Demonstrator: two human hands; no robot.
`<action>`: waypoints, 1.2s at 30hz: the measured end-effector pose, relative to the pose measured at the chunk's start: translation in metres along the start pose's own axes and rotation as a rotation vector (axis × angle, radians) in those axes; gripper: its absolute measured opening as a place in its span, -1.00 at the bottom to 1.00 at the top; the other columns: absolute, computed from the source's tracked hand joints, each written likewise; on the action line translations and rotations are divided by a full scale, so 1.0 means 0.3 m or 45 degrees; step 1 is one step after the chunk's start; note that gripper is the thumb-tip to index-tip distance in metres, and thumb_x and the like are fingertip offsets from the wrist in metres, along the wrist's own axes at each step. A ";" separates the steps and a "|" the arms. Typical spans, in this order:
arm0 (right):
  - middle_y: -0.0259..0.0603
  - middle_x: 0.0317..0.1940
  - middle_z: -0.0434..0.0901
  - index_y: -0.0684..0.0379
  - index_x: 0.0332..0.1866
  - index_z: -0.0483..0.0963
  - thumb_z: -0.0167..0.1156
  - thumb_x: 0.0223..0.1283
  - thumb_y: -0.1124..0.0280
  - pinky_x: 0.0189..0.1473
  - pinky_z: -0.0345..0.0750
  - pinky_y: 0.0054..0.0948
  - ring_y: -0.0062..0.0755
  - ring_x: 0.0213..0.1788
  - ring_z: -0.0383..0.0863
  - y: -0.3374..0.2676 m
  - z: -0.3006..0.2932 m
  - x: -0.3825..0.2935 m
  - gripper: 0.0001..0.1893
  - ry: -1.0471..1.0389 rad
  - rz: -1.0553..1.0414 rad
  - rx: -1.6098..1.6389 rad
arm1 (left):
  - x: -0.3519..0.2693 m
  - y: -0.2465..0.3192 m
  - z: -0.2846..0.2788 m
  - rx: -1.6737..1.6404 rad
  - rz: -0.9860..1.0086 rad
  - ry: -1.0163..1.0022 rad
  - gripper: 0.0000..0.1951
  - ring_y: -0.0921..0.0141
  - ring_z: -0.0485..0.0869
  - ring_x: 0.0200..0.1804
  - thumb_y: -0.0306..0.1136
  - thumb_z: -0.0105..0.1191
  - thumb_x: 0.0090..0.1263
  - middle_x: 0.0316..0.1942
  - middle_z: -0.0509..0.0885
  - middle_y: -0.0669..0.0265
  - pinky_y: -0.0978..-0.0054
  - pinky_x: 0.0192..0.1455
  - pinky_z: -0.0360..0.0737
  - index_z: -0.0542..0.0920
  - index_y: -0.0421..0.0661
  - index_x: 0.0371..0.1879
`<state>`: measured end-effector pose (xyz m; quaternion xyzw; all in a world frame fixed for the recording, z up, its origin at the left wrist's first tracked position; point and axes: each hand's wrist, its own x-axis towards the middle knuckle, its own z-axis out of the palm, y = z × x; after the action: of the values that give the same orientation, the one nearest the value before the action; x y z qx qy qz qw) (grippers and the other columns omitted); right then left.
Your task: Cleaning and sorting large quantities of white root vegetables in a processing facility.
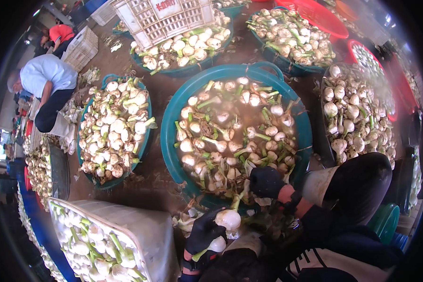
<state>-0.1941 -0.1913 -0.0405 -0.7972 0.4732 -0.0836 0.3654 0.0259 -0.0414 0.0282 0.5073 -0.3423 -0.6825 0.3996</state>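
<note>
My left hand (205, 231), in a black glove, holds a large pale garlic bulb (228, 219) with its green stalk pointing up and away. A smaller white garlic bulb (217, 244) with a short stem also sits in that hand, nearer to me. My right hand (266, 182), gloved in black, is curled at the upper end of the large bulb's stalk (237, 201), where pale leaf strips show; its fingertips are hidden. Both hands are at the near rim of a round green tub (169, 134). In its muddy water float many garlic bulbs (221, 145) with cut stems.
A white bin (141, 225) of cleaner garlic tilts at near left. Heaped green tubs (149, 120) stand left and beyond; a plastic crate (165, 24) rests on one. At right is another garlic-filled container (356, 116). A bent-over person (49, 75) works at left. My knee (359, 187) flanks the tub.
</note>
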 end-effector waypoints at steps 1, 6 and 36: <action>-0.02 -0.32 0.61 0.18 -0.29 0.53 0.26 -0.18 0.44 -0.20 0.53 -0.24 -0.02 -0.27 0.60 0.004 -0.018 0.007 -0.76 -0.138 0.028 -0.258 | -0.006 -0.027 -0.003 -0.130 -0.109 -0.013 -0.38 0.47 0.51 0.03 -0.67 0.06 0.20 0.12 0.51 0.19 0.52 0.03 0.50 0.25 -0.25 0.31; 0.02 -0.28 0.60 0.20 -0.07 0.51 0.25 0.00 0.40 -0.13 0.53 -0.27 -0.02 -0.21 0.60 -0.127 -0.085 0.008 -0.67 -0.140 -0.536 0.584 | -0.003 -0.069 -0.037 -0.295 0.073 -0.124 -0.40 0.46 0.48 0.08 -0.60 0.07 0.26 0.13 0.50 0.21 0.49 0.11 0.44 0.23 -0.24 0.33; 0.02 -0.60 0.54 0.23 -0.46 0.56 0.26 -0.05 0.29 -0.42 0.44 -0.19 0.04 -0.49 0.54 -0.022 0.274 -0.104 -0.80 -0.013 -0.186 0.550 | 0.023 -0.070 0.071 0.888 0.381 0.206 -0.36 0.28 0.63 -0.24 -0.33 0.32 0.08 -0.21 0.61 0.08 0.41 -0.20 0.56 0.36 -0.25 0.14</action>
<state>-0.1669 -0.1226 -0.0885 -0.7331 0.3834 -0.2051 0.5229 0.0000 -0.0367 0.0125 0.6093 -0.5915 -0.4172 0.3239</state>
